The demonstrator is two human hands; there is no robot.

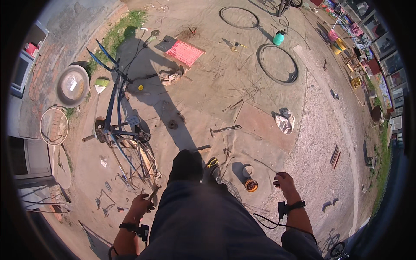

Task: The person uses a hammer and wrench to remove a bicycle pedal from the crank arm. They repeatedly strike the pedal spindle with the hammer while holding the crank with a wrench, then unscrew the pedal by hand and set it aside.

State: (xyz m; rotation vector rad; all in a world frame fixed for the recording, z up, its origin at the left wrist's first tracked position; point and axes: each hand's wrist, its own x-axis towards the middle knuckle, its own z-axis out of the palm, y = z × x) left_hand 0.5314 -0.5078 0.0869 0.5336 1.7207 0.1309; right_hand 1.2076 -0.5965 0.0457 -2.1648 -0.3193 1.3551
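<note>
My left hand [141, 206] is closed around a wrench [154, 193], low on the left beside my leg. On the other side my right hand [284, 181] pinches a thin rod [265, 166] that points forward and left. An orange tin [251, 185] with dark contents stands on the ground left of that hand, near a small round lid [248, 170]. Yellow-handled pliers [212, 162] lie by my feet. A blue bicycle frame [115, 104] with a crank stands ahead of my left hand.
A hammer [225, 129] and a flat board [262, 125] lie ahead. Loose spokes [251, 90] are scattered beyond, near a tyre [277, 65] and a green spray bottle [279, 38]. A metal basin [73, 86] leans at the left wall. A red ribbed mat [185, 53] lies far ahead.
</note>
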